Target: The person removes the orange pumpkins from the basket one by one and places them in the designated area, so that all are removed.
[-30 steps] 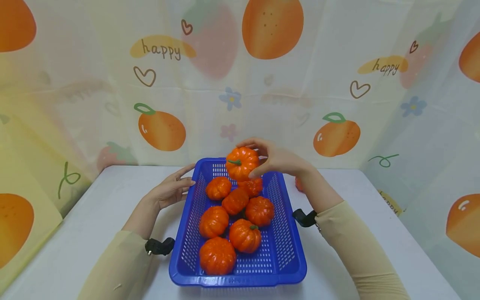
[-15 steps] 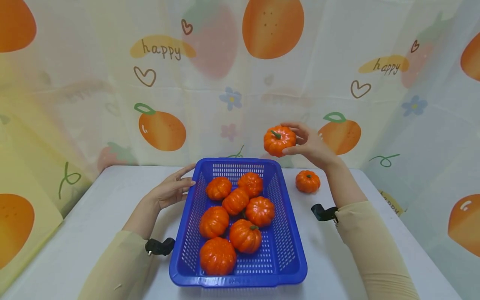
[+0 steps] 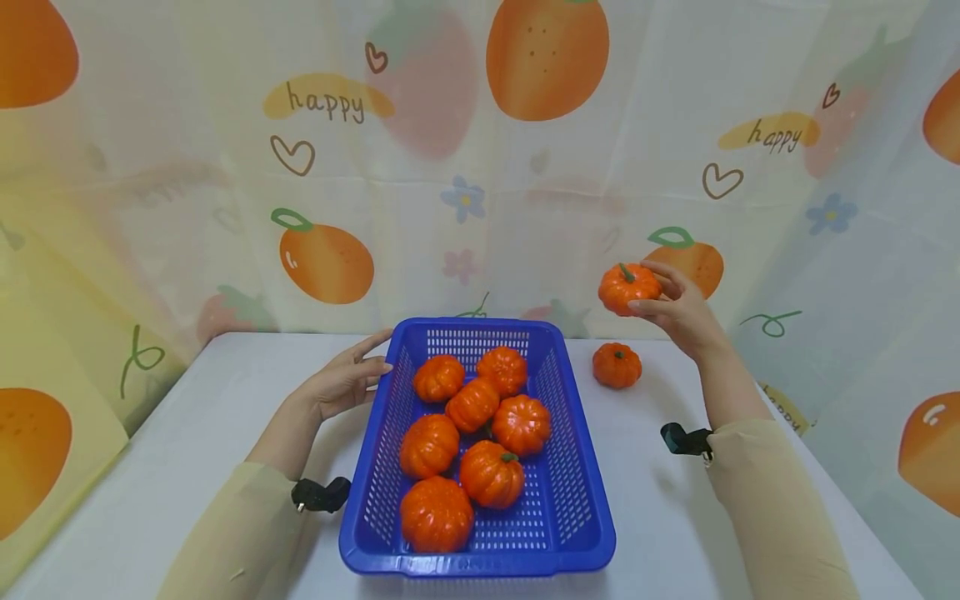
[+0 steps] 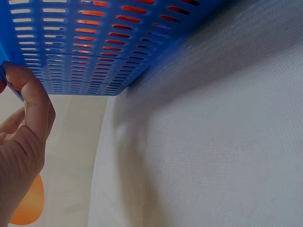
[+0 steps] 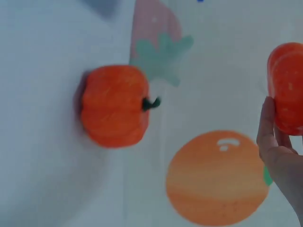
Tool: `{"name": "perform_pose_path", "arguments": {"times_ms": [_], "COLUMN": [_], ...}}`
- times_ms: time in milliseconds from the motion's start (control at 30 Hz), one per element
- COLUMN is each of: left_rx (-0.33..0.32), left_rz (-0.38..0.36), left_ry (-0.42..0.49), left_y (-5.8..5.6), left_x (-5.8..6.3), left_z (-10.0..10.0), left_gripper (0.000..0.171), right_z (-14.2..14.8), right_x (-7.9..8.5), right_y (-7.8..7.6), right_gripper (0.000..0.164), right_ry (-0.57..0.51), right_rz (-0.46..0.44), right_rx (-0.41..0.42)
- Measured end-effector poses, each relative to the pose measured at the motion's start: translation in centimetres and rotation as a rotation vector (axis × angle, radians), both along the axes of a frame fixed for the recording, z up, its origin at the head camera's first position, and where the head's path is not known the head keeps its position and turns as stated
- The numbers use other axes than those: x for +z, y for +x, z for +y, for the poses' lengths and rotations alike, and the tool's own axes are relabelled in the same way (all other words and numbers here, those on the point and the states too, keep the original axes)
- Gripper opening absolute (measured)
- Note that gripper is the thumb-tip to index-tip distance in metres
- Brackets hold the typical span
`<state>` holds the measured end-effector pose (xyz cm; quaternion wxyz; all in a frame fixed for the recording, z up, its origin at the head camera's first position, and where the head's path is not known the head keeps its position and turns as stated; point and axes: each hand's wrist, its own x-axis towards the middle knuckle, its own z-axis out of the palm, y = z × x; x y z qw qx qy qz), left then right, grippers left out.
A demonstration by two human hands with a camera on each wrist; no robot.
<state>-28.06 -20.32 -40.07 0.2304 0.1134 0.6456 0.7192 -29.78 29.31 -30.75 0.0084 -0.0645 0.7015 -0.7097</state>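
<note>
A small orange pumpkin [image 3: 629,289] with a green stem is in my right hand [image 3: 684,310], raised above the table to the right of the basket. Thumb and fingers grip its side, as the right wrist view also shows at its right edge. Below it, a second pumpkin [image 3: 617,365] rests on the table, seen large in the right wrist view [image 5: 116,106]. My left hand [image 3: 343,382] holds the left rim of a blue plastic basket [image 3: 480,565]. In the left wrist view, its fingers [image 4: 35,101] bend at the rim. Several pumpkins [image 3: 437,514] lie inside the basket.
The white table [image 3: 187,467] carries the basket at its middle. Behind it hangs a pale curtain [image 3: 465,242] printed with fruit, hearts and flowers. Black straps with small cameras [image 3: 321,495] sit at both wrists.
My right hand has carried the gripped pumpkin from over the basket's far end up and rightward past its edge. The table pumpkin is now uncovered. My left hand and the basket have stayed put.
</note>
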Motion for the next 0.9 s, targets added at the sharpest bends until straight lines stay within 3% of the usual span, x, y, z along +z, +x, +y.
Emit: {"name": "perform_pose_path", "arguments": {"times_ms": [100, 367, 600, 900], "left_rx": [0.001, 0.006, 0.008, 0.01], "left_rz": [0.0, 0.002, -0.001, 0.004], "left_ry": [-0.005, -0.011, -0.01, -0.022], "left_y": [0.0, 0.0, 0.0, -0.1], "left_x": [0.0, -0.1, -0.2, -0.1], "left_z": [0.0, -0.1, -0.1, 0.0], "left_gripper": [0.074, 0.074, 0.075, 0.075], "right_z": [1.4, 4.1, 5.5, 6.5], "right_x": [-0.8, -3.0, -4.7, -6.7], "right_y": [0.1, 0.3, 0.5, 0.6], "right_gripper": [0.077, 0.083, 0.087, 0.094], "right_ry": [-0.044, -0.034, -0.049, 0.016], "right_rz": [-0.039, -0.112, -0.151, -0.234], "right_rx": [-0.064, -0.209, -0.266, -0.354]}}
